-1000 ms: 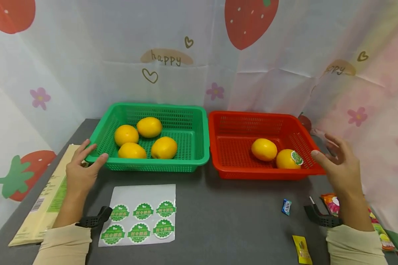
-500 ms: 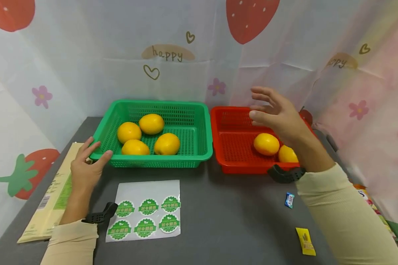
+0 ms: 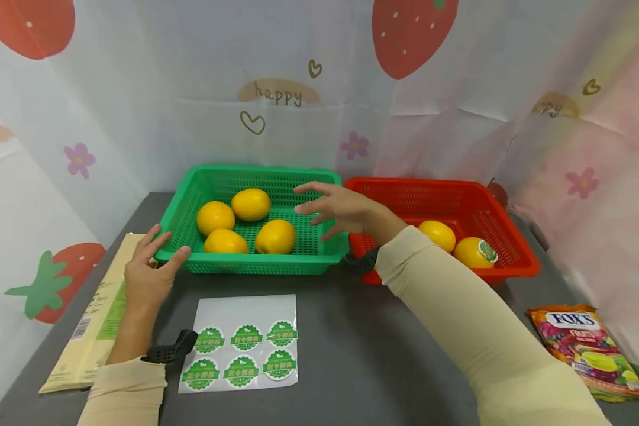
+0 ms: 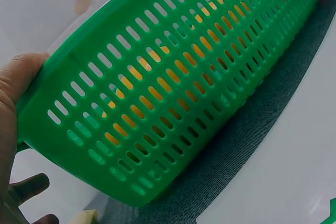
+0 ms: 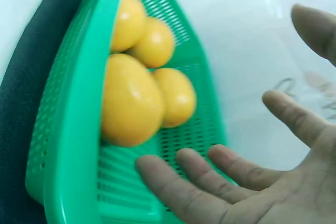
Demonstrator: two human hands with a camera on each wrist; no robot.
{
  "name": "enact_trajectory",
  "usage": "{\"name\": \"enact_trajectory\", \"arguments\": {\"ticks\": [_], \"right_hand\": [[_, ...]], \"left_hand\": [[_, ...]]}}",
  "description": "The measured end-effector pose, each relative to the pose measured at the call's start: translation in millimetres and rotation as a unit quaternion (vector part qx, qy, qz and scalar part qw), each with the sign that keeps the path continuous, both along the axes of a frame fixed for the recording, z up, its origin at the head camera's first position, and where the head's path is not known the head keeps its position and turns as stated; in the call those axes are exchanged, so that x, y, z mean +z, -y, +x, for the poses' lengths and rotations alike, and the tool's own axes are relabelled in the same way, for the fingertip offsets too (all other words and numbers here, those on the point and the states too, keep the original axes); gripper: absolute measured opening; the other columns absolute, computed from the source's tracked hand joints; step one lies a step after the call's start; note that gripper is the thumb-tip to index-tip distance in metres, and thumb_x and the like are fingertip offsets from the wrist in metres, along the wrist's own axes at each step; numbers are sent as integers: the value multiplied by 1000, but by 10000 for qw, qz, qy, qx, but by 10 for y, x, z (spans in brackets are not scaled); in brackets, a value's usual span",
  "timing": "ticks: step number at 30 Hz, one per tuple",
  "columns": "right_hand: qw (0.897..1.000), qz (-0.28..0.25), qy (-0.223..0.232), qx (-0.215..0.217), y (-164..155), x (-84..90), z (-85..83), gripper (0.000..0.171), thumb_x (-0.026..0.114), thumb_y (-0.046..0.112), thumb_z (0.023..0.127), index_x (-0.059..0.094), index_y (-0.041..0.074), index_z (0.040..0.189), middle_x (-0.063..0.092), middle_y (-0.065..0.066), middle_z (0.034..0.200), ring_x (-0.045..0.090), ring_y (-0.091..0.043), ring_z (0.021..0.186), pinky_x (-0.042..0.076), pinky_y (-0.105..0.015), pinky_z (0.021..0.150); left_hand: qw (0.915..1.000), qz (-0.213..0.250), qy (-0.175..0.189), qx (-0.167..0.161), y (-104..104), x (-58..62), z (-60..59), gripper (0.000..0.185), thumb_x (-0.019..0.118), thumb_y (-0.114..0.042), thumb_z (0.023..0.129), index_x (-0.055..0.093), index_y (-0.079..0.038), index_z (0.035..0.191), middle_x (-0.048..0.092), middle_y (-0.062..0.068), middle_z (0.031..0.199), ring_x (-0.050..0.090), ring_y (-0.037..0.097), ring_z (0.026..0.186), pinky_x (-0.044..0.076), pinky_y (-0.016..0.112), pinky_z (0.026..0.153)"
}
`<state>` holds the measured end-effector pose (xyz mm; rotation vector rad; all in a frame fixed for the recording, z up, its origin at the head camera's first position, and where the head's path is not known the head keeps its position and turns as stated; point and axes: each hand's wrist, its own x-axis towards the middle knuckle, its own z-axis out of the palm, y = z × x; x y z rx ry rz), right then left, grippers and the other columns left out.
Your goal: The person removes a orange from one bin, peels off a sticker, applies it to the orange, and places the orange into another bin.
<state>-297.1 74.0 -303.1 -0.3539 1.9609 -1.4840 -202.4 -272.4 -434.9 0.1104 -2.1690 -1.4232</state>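
A green basket (image 3: 266,266) (image 4: 173,93) (image 5: 68,129) holds several yellow fruits (image 3: 275,236) (image 5: 131,100). My left hand (image 3: 157,260) (image 4: 21,82) rests against its front-left corner, thumb on the front wall and fingers along the side. My right hand (image 3: 322,210) (image 5: 252,182) hovers over the basket's right part, fingers spread, holding nothing, nearest the front-right fruit. To the right, touching it, a red basket (image 3: 511,272) holds two yellow fruits (image 3: 438,235); the nearer one (image 3: 471,253) bears a green sticker (image 3: 488,251).
A sheet of green round stickers (image 3: 242,349) lies on the grey table in front of the green basket. A cream packet (image 3: 98,313) lies at the left edge, a FOX'S candy bag (image 3: 586,349) at the right. Printed cloth walls stand close behind and beside.
My right hand has swung left, from beside the red basket's right end, over it, to above the green basket. My left hand has stayed at the green basket's corner.
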Motion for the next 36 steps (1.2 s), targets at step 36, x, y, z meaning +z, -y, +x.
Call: {"name": "enact_trajectory", "arguments": {"ticks": [36], "right_hand": [[9428, 2940, -70, 1571, 802, -535, -460, 85, 80, 22, 82, 32, 37, 150, 26, -11, 152, 45, -37, 123, 50, -49, 81]], "left_hand": [[9997, -133, -132, -127, 67, -71, -4, 50, 73, -17, 87, 58, -3, 133, 39, 0, 149, 32, 15, 136, 36, 21, 85]]}}
